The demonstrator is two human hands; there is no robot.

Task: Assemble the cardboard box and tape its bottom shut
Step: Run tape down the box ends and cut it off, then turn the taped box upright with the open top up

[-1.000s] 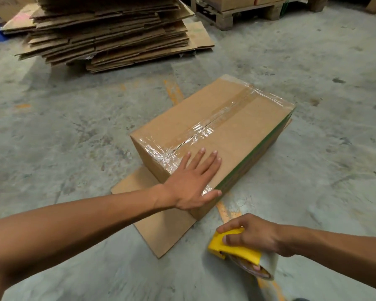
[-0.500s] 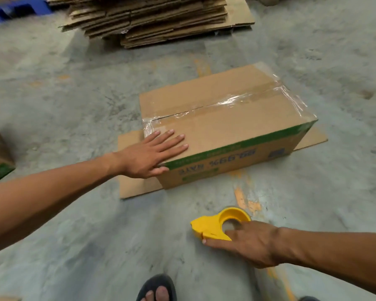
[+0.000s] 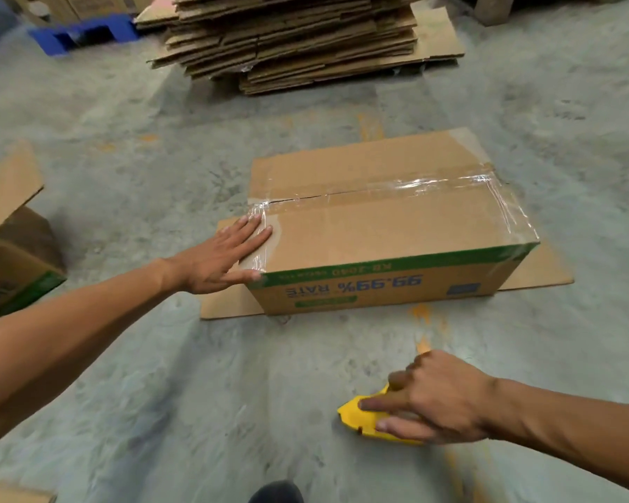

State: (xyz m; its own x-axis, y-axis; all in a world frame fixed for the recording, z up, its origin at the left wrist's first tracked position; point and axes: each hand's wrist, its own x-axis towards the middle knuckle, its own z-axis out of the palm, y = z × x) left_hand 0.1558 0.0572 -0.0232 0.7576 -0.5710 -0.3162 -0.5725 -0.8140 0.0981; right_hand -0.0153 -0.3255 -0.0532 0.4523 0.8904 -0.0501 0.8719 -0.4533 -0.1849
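The cardboard box [image 3: 385,230] lies upside down on the concrete floor, its open top flaps spread flat beneath it. Clear tape [image 3: 396,188] runs along the bottom seam and wraps over both ends. My left hand [image 3: 226,254] lies flat, fingers apart, on the box's near left corner, over the taped end. The yellow tape dispenser [image 3: 360,417] lies on the floor in front of the box. My right hand [image 3: 440,397] sits over it with its fingers stretched out and loose, covering most of it.
A tall stack of flattened cardboard [image 3: 298,38] stands behind the box. Another open box [image 3: 11,259] is at the left edge. A blue plastic piece [image 3: 84,30] lies at the far left. A foot [image 3: 276,492] shows at the bottom edge.
The box has turned so its long printed side faces me. My right hand has set the dispenser flat on the floor and loosened its fingers. My left hand stays on the box's end.
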